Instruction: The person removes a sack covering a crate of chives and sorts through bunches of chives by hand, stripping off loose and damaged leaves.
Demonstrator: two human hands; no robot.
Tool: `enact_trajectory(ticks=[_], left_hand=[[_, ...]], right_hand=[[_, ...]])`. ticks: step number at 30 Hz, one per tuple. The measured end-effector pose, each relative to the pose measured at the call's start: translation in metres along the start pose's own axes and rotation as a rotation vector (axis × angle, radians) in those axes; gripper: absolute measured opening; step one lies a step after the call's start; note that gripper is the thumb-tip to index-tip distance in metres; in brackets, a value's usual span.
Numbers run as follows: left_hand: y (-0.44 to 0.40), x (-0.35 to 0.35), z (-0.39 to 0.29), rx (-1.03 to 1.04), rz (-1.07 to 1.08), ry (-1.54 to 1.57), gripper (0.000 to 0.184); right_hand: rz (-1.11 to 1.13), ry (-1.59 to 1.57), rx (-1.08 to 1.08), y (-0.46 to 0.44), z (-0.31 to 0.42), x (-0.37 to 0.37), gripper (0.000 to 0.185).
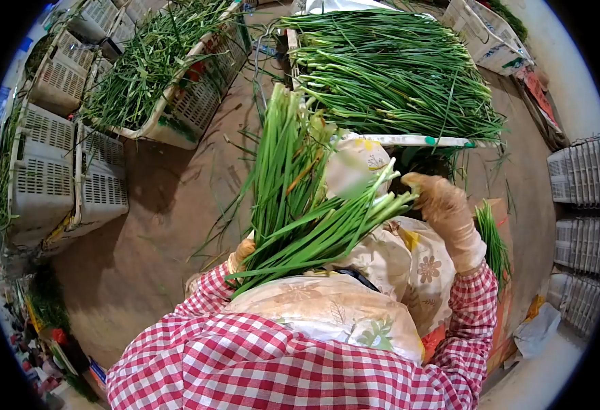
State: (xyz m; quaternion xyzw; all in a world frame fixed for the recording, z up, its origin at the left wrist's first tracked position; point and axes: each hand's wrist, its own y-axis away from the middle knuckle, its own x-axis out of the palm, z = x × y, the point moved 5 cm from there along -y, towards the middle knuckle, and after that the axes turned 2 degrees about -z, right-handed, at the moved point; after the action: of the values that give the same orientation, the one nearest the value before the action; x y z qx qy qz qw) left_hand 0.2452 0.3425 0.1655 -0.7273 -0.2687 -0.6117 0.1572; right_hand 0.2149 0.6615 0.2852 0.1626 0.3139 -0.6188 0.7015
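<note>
Garlic chives in a loose bunch (334,236) lie across my lap, pale cut ends toward the right. My gloved left hand (242,254) is closed round their leafy end, partly hidden by the leaves. A second batch of garlic chives (279,164) stands upright beside them, pale ends up, with some brown leaves among it. At the pale ends of the lap bunch is my gloved right hand (442,208), fingers curled and pressed together. What they pinch, if anything, is too small to make out. A flowered apron (320,304) covers my lap.
A crate (443,141) heaped with garlic chives stands ahead. To the left, another crate (177,119) holds loose leaves and trimmings, near stacked white crates (44,167). More chives (493,239) lie at my right side. Further right are grey crates (580,171) and a plastic bag (538,331).
</note>
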Motion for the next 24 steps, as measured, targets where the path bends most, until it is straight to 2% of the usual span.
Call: enact_trajectory(ticks=[1, 2, 3, 5, 9, 11, 12, 13, 15, 17, 19, 21, 22, 23, 24], left_hand=[[-0.001, 0.000, -0.001, -0.001, 0.003, -0.004, 0.075], [-0.001, 0.000, -0.001, 0.000, 0.003, -0.007, 0.075], [-0.002, 0.002, -0.003, 0.002, 0.005, -0.013, 0.075], [0.000, 0.003, -0.003, 0.006, -0.001, -0.026, 0.075], [0.002, 0.005, -0.005, 0.003, -0.009, -0.056, 0.076], [0.002, 0.006, -0.004, -0.008, -0.012, -0.060, 0.076], [0.002, 0.005, -0.004, -0.009, -0.016, -0.064, 0.076], [0.003, 0.007, -0.005, -0.012, -0.017, -0.070, 0.076], [0.004, 0.009, -0.007, -0.018, -0.022, -0.085, 0.076], [0.004, 0.010, -0.008, -0.024, -0.023, -0.101, 0.077], [0.001, 0.011, -0.007, -0.038, -0.021, -0.116, 0.077], [-0.001, 0.014, -0.008, -0.048, -0.020, -0.134, 0.077], [-0.001, 0.015, -0.009, -0.054, -0.023, -0.144, 0.077], [-0.001, 0.016, -0.010, -0.057, -0.025, -0.155, 0.077], [0.000, 0.017, -0.011, -0.057, -0.027, -0.166, 0.077]], right_hand=[[-0.117, -0.052, -0.030, -0.002, -0.006, -0.009, 0.023], [-0.236, 0.137, -0.078, -0.004, -0.009, -0.021, 0.022], [-0.253, 0.224, 0.012, -0.002, -0.025, -0.034, 0.023], [-0.320, 0.623, 0.311, 0.007, -0.064, -0.054, 0.028], [-0.490, 0.758, 0.281, 0.009, -0.046, -0.050, 0.035], [-0.425, -0.175, 0.546, 0.014, -0.044, -0.039, 0.040], [-0.373, -0.306, 0.571, 0.018, -0.032, -0.031, 0.041], [-0.349, -0.400, 0.591, 0.023, -0.025, -0.022, 0.040], [-0.123, -0.644, 0.682, 0.037, -0.031, -0.001, 0.040], [0.047, -0.742, 0.656, 0.044, -0.014, 0.023, 0.042], [0.001, -0.794, 0.711, 0.045, -0.011, 0.046, 0.043], [-0.133, -1.118, 0.682, 0.040, -0.017, 0.062, 0.044], [-0.130, -1.209, 0.643, 0.036, -0.017, 0.063, 0.043], [-0.140, -1.206, 0.638, 0.034, -0.017, 0.061, 0.043], [-0.318, -0.982, 0.572, 0.027, -0.011, 0.046, 0.043]])
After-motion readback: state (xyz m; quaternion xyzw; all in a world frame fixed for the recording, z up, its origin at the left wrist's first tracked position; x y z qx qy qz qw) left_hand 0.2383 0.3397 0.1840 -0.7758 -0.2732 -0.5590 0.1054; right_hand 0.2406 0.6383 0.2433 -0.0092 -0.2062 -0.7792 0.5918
